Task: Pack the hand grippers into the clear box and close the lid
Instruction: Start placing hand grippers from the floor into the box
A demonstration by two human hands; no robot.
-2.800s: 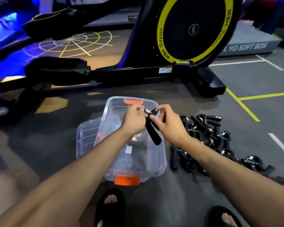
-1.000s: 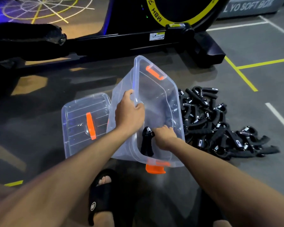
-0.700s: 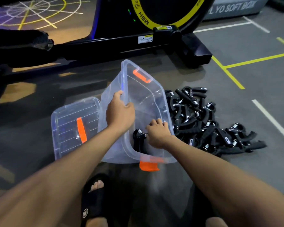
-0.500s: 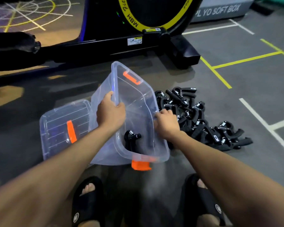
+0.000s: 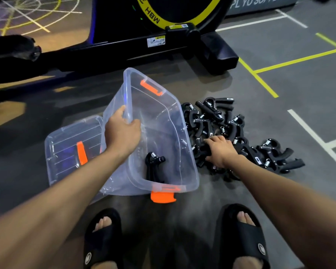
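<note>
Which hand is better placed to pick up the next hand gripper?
The right hand: it already rests on the pile of hand grippers. The left hand grips the tilted clear box by its rim.

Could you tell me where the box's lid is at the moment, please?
In the head view, the lid lies flat on the floor to the left of the tilted clear box, partly tucked behind it and just beyond the left hand.

The floor (image 5: 279, 74) is grey and dark. Yellow lines (image 5: 260, 78) and white lines (image 5: 308, 129) are painted on it. A big black exercise machine (image 5: 134, 49) stands at the far side, with a yellow ring (image 5: 151, 18) on its round wheel. Far left, a web of pale lines (image 5: 27, 14) marks the floor, lit purple-blue.
</note>
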